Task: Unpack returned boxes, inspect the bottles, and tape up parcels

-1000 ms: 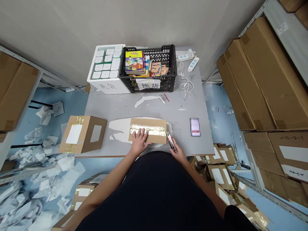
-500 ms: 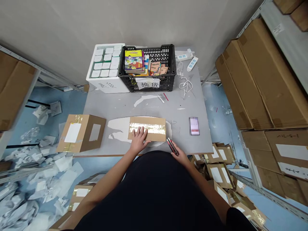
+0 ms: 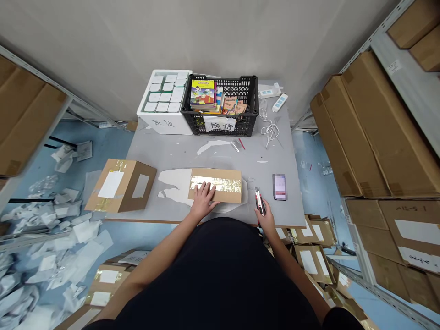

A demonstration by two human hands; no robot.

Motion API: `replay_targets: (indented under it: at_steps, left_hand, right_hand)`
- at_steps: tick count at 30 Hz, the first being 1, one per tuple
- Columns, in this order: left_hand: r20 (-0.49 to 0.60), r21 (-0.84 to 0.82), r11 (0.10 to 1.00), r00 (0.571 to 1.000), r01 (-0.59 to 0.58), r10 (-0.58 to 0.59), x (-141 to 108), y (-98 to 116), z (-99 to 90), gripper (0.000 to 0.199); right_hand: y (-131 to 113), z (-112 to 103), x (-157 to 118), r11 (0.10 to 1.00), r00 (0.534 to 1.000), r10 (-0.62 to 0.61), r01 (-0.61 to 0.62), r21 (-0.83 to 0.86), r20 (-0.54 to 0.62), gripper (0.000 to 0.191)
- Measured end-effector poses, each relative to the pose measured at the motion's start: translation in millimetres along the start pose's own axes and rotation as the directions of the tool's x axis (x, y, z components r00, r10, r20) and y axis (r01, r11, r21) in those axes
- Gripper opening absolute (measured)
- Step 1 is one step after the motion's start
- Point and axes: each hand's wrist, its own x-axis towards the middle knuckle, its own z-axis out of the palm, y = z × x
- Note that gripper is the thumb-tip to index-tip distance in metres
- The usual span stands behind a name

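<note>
Left hand lies, fingers spread, on an oblong cardboard box (glossy-taped); right hand grips a slim, seemingly metal cutter.

A parcel stockroom
Cartons fill shelving beyond the desk's right edge; scrap paper litters the floor past its left; a taped box lies near its front.

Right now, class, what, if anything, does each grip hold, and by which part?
The right grip holds a utility knife by its near end. The left grip holds nothing, resting on the taped cardboard box.
</note>
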Motion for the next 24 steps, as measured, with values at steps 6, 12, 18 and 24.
replay_targets:
  at_steps: [6,12,18,24]
  left_hand:
    - [-0.024,-0.024,0.999,0.999,-0.026,0.025,-3,-2,-3.3,0.062]
    - [0.011,-0.032,0.998,0.998,-0.057,0.057,-5,0,-14.9,0.052]
    - [0.038,-0.004,0.996,0.996,-0.085,0.085,-8,-2,-19.2,0.046]
    - [0.078,-0.009,0.995,0.992,-0.100,0.100,-5,-4,-22.3,0.046]
  right_hand:
    - [9,20,40,0.996,0.998,0.025,-0.030,-0.085,-0.059,0.070]
    - [12,33,74,0.976,0.988,0.032,-0.064,-0.207,-0.154,0.062]
    - [9,37,93,0.973,0.968,0.019,-0.076,-0.219,-0.249,0.052]
    - [-3,38,87,0.964,0.956,0.019,-0.096,-0.249,-0.292,0.045]
